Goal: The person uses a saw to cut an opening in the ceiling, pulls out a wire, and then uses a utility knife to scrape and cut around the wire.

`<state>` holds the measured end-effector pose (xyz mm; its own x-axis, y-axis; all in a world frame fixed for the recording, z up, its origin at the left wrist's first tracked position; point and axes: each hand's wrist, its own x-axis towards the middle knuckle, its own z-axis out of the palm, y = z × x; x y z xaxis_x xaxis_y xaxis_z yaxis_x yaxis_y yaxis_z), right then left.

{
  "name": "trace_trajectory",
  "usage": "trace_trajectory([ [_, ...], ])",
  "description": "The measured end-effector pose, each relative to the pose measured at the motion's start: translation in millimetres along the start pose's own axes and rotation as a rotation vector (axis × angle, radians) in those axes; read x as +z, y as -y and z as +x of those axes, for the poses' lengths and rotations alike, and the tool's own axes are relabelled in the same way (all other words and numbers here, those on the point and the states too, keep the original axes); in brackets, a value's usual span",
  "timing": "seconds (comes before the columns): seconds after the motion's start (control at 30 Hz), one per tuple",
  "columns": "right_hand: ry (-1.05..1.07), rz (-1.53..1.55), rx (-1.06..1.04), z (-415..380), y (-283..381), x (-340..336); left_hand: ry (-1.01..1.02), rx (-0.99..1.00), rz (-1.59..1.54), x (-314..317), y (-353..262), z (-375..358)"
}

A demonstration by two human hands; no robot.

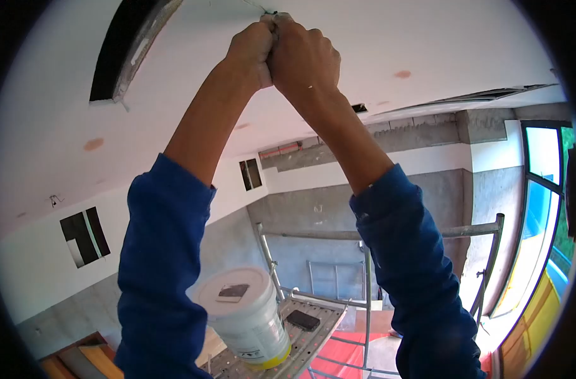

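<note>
Both arms, in blue sleeves, reach up to the white ceiling [193,95]. My left hand [253,50] and my right hand [305,57] meet at the top of the view, pressed together with their fingers curled in. Just above the fingertips, a small dark spot and thin wires [256,6] show at the ceiling. What the fingers grip is hidden between them and too small to name.
Below stands a white lidded bucket [247,328] on a metal scaffold platform [329,303], beside a dark phone-like object [303,320]. Scaffold rails [471,230] cross behind. A long dark ceiling opening [120,50] lies at upper left; tall windows [540,208] are at right.
</note>
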<state>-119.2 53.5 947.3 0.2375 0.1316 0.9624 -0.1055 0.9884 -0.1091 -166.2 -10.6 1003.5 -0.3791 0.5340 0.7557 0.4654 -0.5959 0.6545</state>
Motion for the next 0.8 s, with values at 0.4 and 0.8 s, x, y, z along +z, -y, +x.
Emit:
trace_trajectory([
  [0.4, -0.014, -0.103, -0.019, -3.2, 0.2, 7.0, 0.07, 0.007, -0.008, -9.0, 5.2, 4.4],
  [0.8, 0.013, -0.22, -0.086, -13.0, -1.2, 0.7, 0.073, 0.057, -0.045, -8.3, 18.8, -1.7],
])
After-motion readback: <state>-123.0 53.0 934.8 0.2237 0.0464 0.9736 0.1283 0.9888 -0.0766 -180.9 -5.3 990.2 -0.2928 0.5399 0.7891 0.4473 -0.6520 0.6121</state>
